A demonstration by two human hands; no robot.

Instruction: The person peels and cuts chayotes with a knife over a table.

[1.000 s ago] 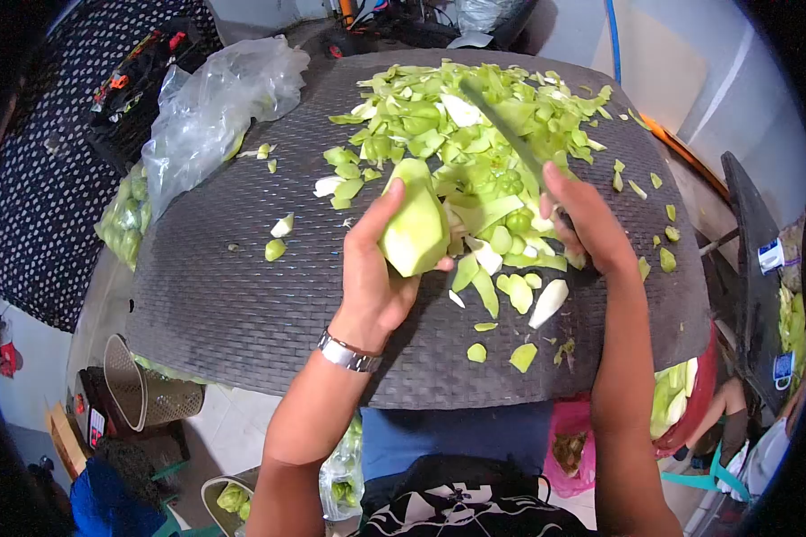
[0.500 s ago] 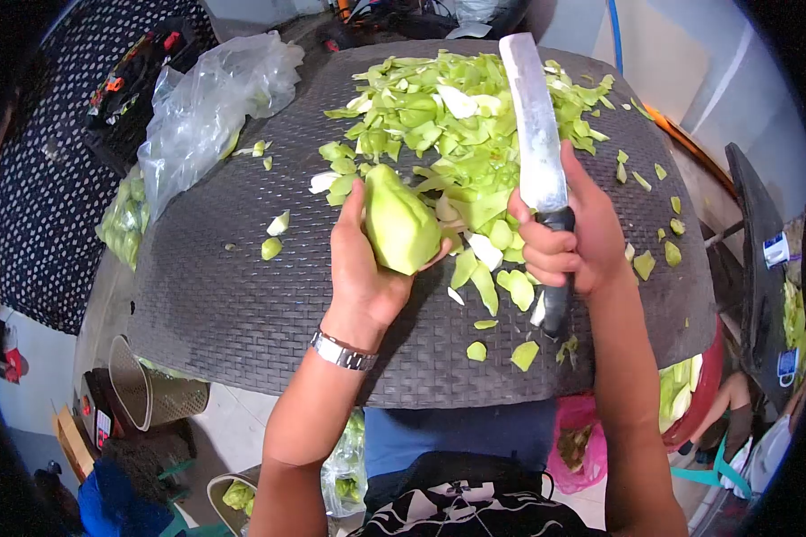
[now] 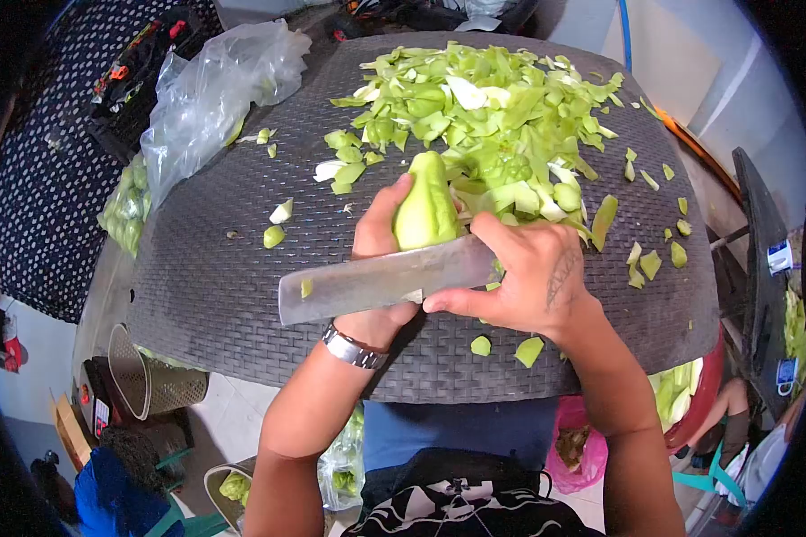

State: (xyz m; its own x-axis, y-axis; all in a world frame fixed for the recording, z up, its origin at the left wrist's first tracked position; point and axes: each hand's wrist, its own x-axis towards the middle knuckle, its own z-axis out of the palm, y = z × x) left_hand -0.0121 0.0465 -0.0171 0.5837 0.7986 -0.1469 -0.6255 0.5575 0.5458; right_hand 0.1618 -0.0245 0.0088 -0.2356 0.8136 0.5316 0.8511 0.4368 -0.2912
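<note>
My left hand (image 3: 378,234), with a metal watch at its wrist, is wrapped round a pale green peeled vegetable (image 3: 425,204) above the dark woven table (image 3: 215,313). My right hand (image 3: 533,273) holds a broad knife (image 3: 358,282); its blade points left and lies across the lower end of the vegetable, in front of my left palm. The knife's handle is hidden by my right hand. A few bits of peel stick to the blade. Beyond both hands lies a large heap of green peelings (image 3: 484,116).
A clear plastic bag (image 3: 215,103) lies at the table's back left. Loose peelings (image 3: 651,263) are scattered at the right. Below the table edge are a perforated basket (image 3: 177,392), a pink bag (image 3: 575,447) and a red basin (image 3: 709,394). A co-worker's arm (image 3: 721,412) shows at lower right.
The knife has swung from upright to lying across in front of the vegetable, its tip now to the left. My right hand has moved left and turned, and the vegetable is held more upright.
</note>
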